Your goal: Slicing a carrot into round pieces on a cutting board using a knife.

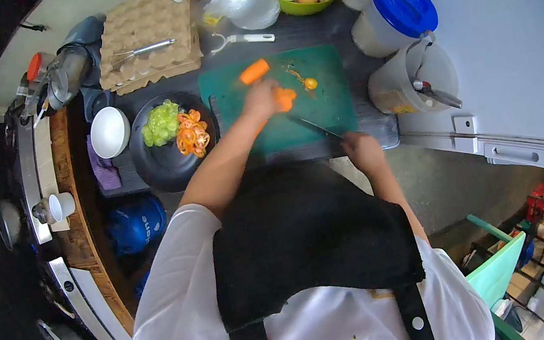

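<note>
On the green cutting board [330,115], my left hand [262,100] has its fingers over cut carrot pieces [286,98], gripping them against the board. The fingertips are partly hidden. My right hand [362,149] is closed around the handle of a kitchen knife [315,124], whose blade lies low over the board and points toward the carrot pieces. A thicker carrot chunk [254,72] rests just beyond my left hand. A small round orange-yellow piece [310,83] sits to the right with thin scraps. More orange shows beside my left forearm.
Left of the board, a black plate [156,161] holds green slices [161,123] and tomato slices [191,134]. A white bowl [109,132] stands beside it. Behind are a peeler [251,38], egg trays [142,25] and a green bowl of vegetables [305,7]. Plastic containers [372,28] line the right.
</note>
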Tool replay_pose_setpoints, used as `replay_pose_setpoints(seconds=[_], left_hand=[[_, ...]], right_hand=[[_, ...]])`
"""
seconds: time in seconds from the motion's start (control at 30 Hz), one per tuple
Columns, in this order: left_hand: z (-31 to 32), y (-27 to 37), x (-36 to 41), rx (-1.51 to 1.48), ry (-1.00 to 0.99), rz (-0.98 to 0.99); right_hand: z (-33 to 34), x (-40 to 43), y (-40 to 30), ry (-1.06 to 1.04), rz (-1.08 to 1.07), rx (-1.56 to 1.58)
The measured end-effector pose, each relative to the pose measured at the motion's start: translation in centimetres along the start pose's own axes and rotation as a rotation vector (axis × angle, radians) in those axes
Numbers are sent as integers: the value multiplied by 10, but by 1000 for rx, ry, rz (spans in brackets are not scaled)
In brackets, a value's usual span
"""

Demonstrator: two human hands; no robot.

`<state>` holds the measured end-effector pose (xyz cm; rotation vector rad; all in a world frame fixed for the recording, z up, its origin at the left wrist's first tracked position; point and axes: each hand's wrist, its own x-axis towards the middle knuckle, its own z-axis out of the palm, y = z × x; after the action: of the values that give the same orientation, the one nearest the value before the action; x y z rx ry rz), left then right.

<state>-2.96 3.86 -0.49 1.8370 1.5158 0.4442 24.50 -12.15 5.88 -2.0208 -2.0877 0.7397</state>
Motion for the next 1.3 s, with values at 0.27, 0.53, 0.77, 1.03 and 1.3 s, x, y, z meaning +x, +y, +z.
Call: replay_pose_setpoints(seconds=[0.27,0.53,0.77,1.03,1.3], left_hand=[[-63,-12,-63,-14,12,95],[-46,-10,-112,-14,61,235],[-36,-15,-115,29,91,251],[-32,-15,-114,69,104,209],[-32,-16,-114,45,103,213]], right_hand=[[22,-8,-13,-16,-61,162],[30,14,-50,-332,-5,-45],[15,14,-86,-279,-86,-54],[20,11,-95,-313,-89,-146],[11,22,-116,-464,-8,-198]])
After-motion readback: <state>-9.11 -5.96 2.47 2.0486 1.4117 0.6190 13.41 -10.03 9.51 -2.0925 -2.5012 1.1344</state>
